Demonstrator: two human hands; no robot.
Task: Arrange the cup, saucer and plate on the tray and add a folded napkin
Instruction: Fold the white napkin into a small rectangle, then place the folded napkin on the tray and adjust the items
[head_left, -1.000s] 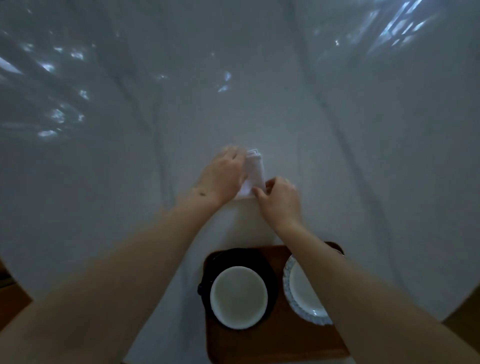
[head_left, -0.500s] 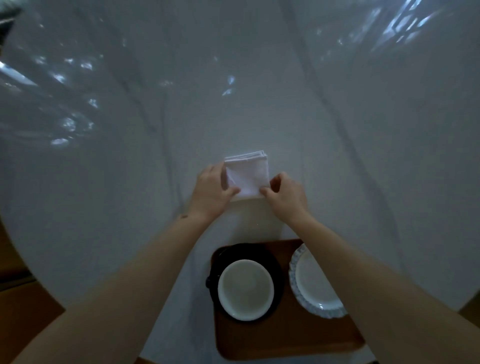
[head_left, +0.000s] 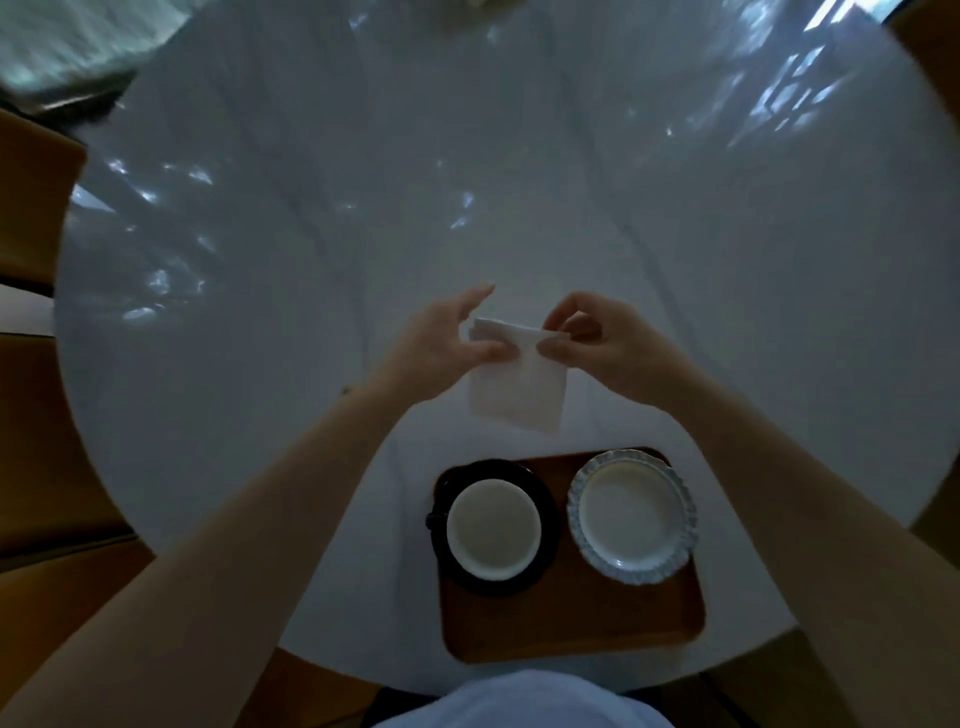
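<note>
Holding the folded napkin (head_left: 517, 387) pinched in both hands (head_left: 441, 348) (head_left: 602, 345); cup (head_left: 493, 529), saucer (head_left: 545, 540) and plate (head_left: 631, 514) already sit on the tray (head_left: 571, 623).

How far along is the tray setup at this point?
Done: the cup sits on the dark saucer and the plate beside it, both on the tray. In hand: the left hand and right hand pinch the folded napkin above the table. Left: setting the napkin on the tray.

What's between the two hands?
The folded white napkin, seen in the head view: left hand and right hand each pinch its top edge.
</note>
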